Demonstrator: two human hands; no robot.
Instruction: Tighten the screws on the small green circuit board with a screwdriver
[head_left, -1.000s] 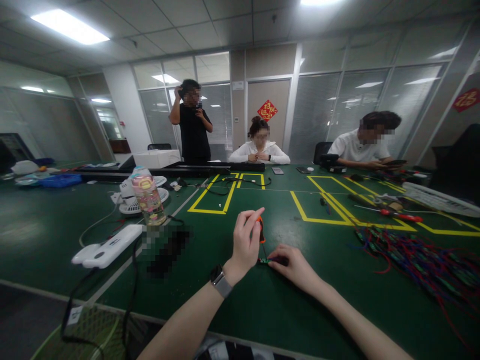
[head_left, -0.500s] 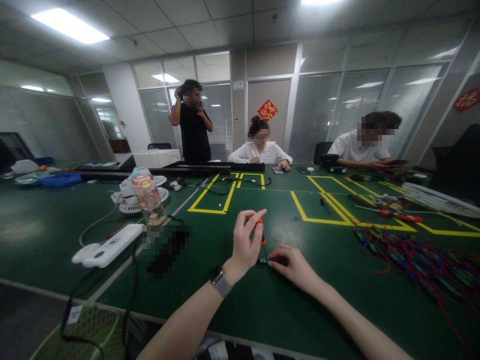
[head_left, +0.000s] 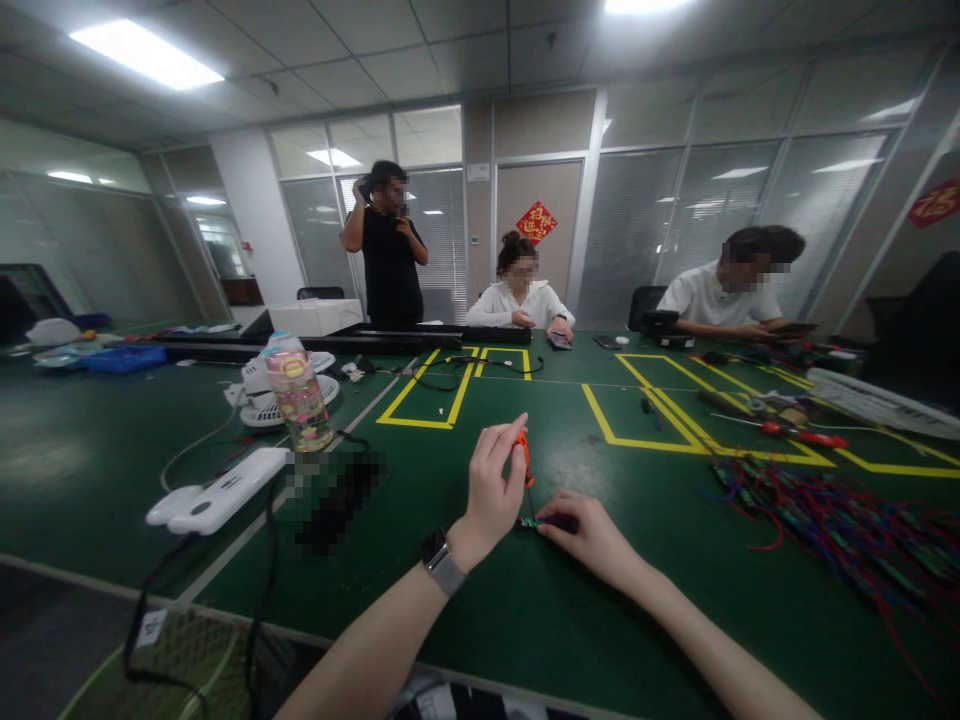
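My left hand (head_left: 495, 482), with a watch (head_left: 442, 562) on its wrist, is closed around the orange handle of a screwdriver (head_left: 528, 480). The thin shaft points down and its tip meets a small green circuit board (head_left: 529, 523) on the table. With pinched fingertips, my right hand (head_left: 581, 528) holds the board's right end against the green tabletop (head_left: 600, 640). Part of the board lies hidden behind my hands.
A heap of wired circuit boards (head_left: 832, 520) spreads at the right, near a red-handled screwdriver (head_left: 806, 433). At the left stand a drink bottle (head_left: 300, 400), a white fan (head_left: 259, 385) and a white power strip (head_left: 232, 490). Several people are across the table.
My left fingers have shifted slightly about the orange handle, and the index finger is less spread. My right hand stays in place. A person opposite has lifted a phone-like object.
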